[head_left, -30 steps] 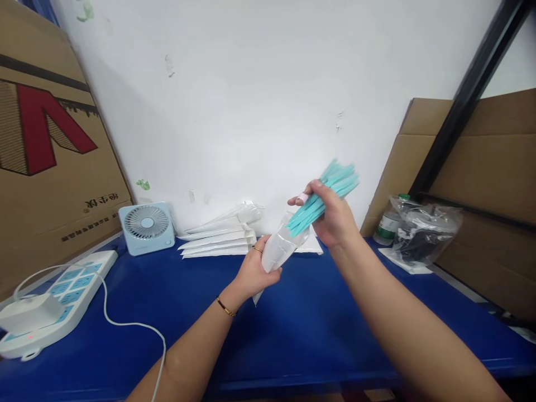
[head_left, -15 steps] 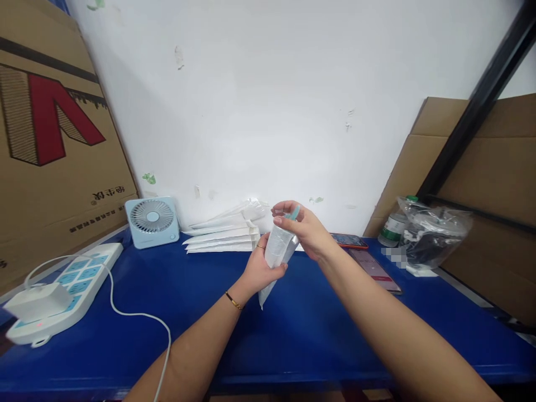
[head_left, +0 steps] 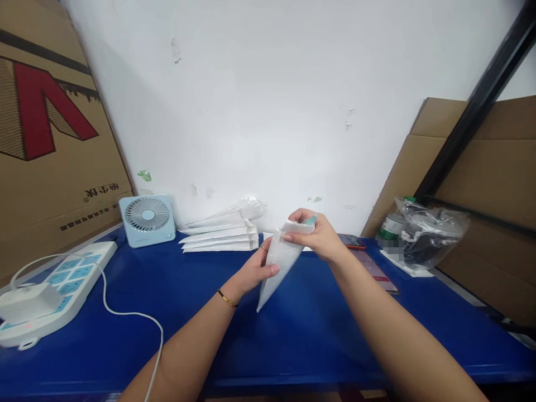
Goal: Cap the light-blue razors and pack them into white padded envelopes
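A white bubble-mailer-like packet point(head_left: 281, 261) is tilted above the table, its narrow corner pointing down. My left hand point(head_left: 254, 269) grips its left side, thumb across the front and the other fingers behind. At the packet's top edge my right hand point(head_left: 321, 237) is closed, with the thumb in front of the folded-over flap. A small teal strip point(head_left: 311, 220) shows by the right fingers; whether it is attached to the packet I cannot tell. Behind the hands, a stack of similar white packets point(head_left: 221, 240) lies against the wall, with clear plastic wrap point(head_left: 253, 207) on top.
On the left stand a light-blue fan point(head_left: 147, 220) and a white power strip point(head_left: 71, 285) with a cable crossing near my left forearm. Phones point(head_left: 372, 268) lie at right. Beyond them are a bottle point(head_left: 391, 228), a plastic-wrapped item point(head_left: 433, 237) and cardboard point(head_left: 489, 195).
My right hand has moved slightly right and down, and the packet's top edge is now folded over there. The packet's broad white face now shows, and the silvery side is hidden.
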A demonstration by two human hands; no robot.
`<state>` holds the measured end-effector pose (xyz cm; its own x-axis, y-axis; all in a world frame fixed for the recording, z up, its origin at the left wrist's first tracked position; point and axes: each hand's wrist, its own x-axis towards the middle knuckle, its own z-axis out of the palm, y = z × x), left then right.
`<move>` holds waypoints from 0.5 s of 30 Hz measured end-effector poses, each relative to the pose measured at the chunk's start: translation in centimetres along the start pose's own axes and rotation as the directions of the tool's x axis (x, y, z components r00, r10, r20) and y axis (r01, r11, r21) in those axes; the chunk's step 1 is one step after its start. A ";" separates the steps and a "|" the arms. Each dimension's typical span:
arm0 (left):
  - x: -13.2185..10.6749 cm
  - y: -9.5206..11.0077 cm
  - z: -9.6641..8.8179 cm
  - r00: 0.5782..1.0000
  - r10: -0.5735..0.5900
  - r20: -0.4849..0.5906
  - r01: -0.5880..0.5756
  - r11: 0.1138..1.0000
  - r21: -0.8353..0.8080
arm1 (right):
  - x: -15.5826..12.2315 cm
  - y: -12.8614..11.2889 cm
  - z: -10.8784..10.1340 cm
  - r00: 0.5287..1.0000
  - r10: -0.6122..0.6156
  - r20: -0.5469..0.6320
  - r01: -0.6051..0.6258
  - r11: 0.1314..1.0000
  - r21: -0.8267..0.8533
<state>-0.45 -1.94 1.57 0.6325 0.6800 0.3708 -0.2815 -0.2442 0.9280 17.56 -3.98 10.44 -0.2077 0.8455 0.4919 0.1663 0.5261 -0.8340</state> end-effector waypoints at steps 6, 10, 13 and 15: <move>0.4 -0.3 2.3 0.995 0.040 -0.097 -0.033 0.997 0.065 | 0.6 -1.4 1.0 0.916 -0.231 -0.328 0.056 0.883 -0.465; 0.2 -2.5 4.3 0.994 -0.012 -0.106 0.017 0.999 0.039 | 0.4 -0.8 0.8 0.889 -0.324 -0.324 0.065 0.790 -0.610; 0.2 -3.2 4.8 0.991 -0.038 -0.125 0.055 0.988 0.141 | 0.1 -1.3 -0.1 0.896 -0.381 -0.228 0.123 0.706 -0.697; 0.2 -3.0 4.4 0.990 -0.032 -0.138 0.059 0.980 0.192 | -0.1 -2.2 -1.0 0.911 -0.408 -0.063 0.217 0.604 -0.767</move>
<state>3.69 -4.11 -1.00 0.5355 0.7765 0.3321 -0.0997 -0.3323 0.9379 18.22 -5.15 12.49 -0.1960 0.5613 0.8041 0.7947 0.5713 -0.2052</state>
